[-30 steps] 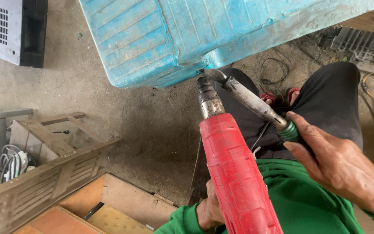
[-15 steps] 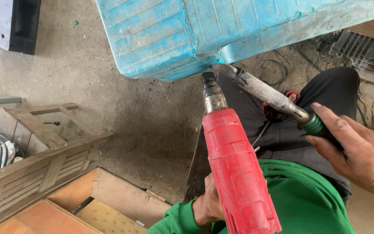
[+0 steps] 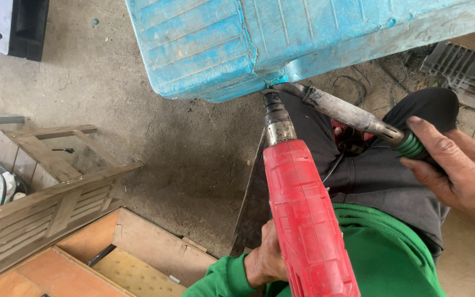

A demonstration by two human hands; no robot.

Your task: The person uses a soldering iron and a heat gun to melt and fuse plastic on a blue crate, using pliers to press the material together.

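A red heat gun (image 3: 303,220) points its metal nozzle (image 3: 277,121) up at the lower edge of a worn blue plastic container (image 3: 237,44). My left hand (image 3: 265,261), in a green sleeve, grips the gun low down near its handle. My right hand (image 3: 457,170) holds the green-ringed handle of a dirty metal iron tool (image 3: 347,113), whose tip touches the same cracked edge of the container beside the nozzle. My dark trouser legs lie under both tools.
A wooden slatted crate (image 3: 45,203) and wooden boxes (image 3: 133,258) stand at the lower left on the concrete floor. A white and black appliance (image 3: 6,25) is at the top left. A grey plastic grille (image 3: 457,66) and wires lie at the right.
The view has shifted so the container, gun and iron tool sit further right. My right hand has slid right along with the iron; both tool tips stay at the container's edge.
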